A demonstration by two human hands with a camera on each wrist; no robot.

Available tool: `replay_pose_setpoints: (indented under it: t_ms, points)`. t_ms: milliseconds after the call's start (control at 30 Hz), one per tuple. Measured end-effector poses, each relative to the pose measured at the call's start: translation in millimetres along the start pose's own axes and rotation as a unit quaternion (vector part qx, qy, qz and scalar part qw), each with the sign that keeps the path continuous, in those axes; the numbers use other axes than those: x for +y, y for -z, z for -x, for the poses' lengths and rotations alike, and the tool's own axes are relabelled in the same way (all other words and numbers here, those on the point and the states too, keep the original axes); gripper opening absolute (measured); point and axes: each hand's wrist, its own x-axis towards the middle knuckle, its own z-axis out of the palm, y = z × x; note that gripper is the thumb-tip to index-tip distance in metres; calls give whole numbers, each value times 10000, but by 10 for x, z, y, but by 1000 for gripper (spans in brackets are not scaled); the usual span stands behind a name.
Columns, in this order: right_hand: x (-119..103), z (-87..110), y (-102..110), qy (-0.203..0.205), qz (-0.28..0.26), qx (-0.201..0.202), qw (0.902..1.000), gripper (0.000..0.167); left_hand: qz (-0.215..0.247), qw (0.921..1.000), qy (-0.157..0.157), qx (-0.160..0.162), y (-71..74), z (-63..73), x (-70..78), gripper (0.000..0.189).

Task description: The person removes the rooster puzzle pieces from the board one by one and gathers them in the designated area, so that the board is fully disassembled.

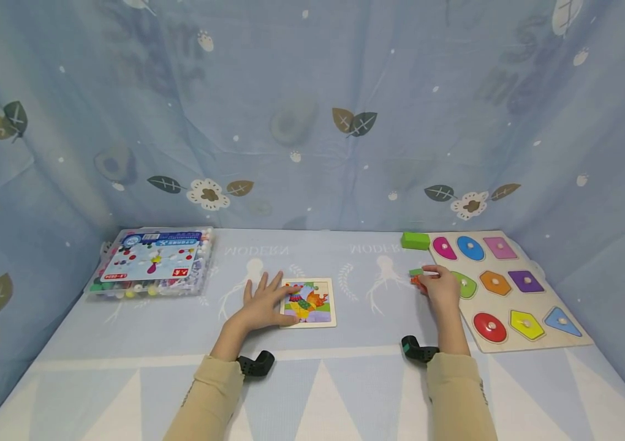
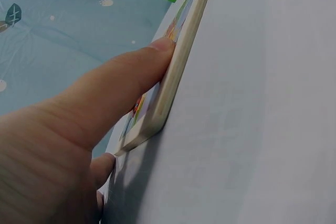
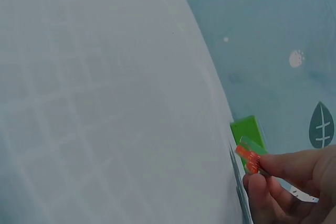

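Note:
In the head view my left hand (image 1: 260, 306) lies with fingers spread over the left side of a small wooden jigsaw puzzle (image 1: 320, 306), which shows a colourful bird. Its thumb presses on the picture, as the left wrist view shows beside the puzzle's pale wooden frame (image 2: 184, 66). To the right, my right hand (image 1: 440, 288) pinches a small orange and green piece (image 3: 250, 157) between thumb and fingertips. The piece's exact kind cannot be told. Behind it stands a green block (image 1: 415, 241).
A wooden shape board (image 1: 497, 318) with coloured knobbed pieces lies right of my right hand. A clear plastic box (image 1: 152, 260) of colourful beads sits at the back left. A patterned blue curtain (image 1: 301, 110) hangs along the table's far edge.

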Motion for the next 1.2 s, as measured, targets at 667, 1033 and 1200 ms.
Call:
replay_pose_setpoints:
  t_ms: [667, 1033, 1200]
  points:
    - [63, 44, 40, 535, 1385, 942, 9844, 28, 30, 10000, -53, 56, 0, 20, 13, 69]
    - [102, -6, 15, 635, 1876, 1134, 9736, 27, 29, 10000, -31, 59, 0, 16, 8, 70]
    - [93, -4, 5, 698, 1901, 1153, 9725, 24, 57, 10000, -35, 64, -1, 15, 5, 70]
